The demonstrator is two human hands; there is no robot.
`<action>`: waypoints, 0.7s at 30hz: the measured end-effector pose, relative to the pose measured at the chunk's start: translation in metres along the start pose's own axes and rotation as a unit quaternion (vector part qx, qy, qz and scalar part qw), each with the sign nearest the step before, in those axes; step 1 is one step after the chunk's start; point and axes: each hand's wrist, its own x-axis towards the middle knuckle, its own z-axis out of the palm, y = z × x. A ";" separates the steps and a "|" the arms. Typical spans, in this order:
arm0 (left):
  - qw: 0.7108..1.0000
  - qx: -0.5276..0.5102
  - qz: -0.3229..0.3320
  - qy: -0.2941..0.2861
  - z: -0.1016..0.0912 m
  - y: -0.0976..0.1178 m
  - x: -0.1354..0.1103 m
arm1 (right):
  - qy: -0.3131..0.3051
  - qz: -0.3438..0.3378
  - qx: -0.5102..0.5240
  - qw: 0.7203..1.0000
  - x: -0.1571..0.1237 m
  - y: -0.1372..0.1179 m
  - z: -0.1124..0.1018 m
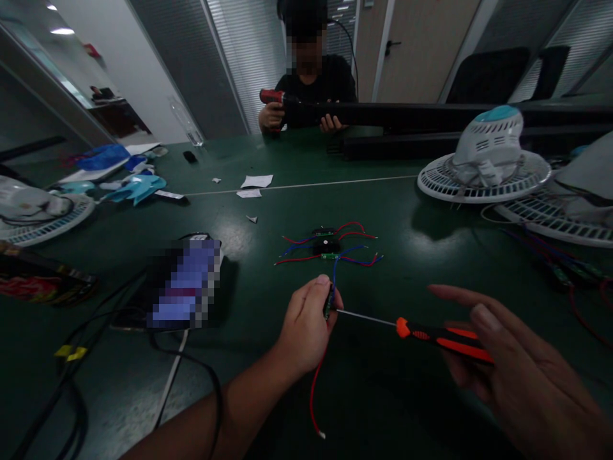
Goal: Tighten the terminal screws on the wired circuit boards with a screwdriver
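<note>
My left hand (309,322) pinches a small green circuit board (329,303) between thumb and fingers. A blue wire rises from the board, and a red wire (313,396) hangs below it. My right hand (517,364) holds a screwdriver (443,337) with an orange and black handle near its butt end, index finger stretched forward. The thin shaft points left, its tip at the board's edge; exact contact is hidden by my left fingers. Just beyond lie two more small boards, a farther one (324,232) and a nearer one (330,256), with red and blue wires.
A phone (184,284) with cables lies left. White fan parts (483,176) stand at the right, another (43,207) at far left. Paper scraps (257,181) and a clear bottle (191,131) lie farther back. Across the table, a person holds a red power drill (272,97) against long black bars.
</note>
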 end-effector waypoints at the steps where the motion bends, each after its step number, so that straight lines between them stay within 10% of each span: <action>1: 1.000 -0.002 0.001 0.000 0.000 -0.001 0.000 | -0.013 0.012 -0.010 1.000 0.001 0.000 0.000; 21: 1.000 -0.007 0.000 -0.004 -0.002 -0.001 0.001 | 0.011 -0.026 0.016 0.999 0.001 0.009 0.001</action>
